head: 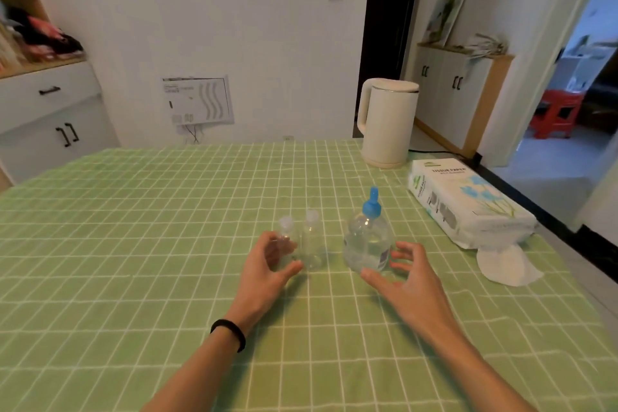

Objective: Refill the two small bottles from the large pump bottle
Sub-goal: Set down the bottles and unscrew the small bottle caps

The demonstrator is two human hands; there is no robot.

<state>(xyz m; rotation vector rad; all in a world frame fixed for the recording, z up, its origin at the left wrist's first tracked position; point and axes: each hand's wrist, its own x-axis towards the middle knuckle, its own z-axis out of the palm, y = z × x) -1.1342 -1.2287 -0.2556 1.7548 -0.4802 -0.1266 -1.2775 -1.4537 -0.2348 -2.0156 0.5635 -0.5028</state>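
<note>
Tipping is the worry: open left hand by the light small bottles, open right hand by the pump bottle.

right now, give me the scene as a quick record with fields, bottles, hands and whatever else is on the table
surface: table with green checked cloth
large pump bottle: upright, blue pump, clear liquid inside
left small bottle: clear, upright
right small bottle: clear, upright, between its twin and the pump bottle
left hand: cupped round the left small bottle, grip unclear
right hand: fingers spread beside the pump bottle
also there: kettle, tissue pack
</note>
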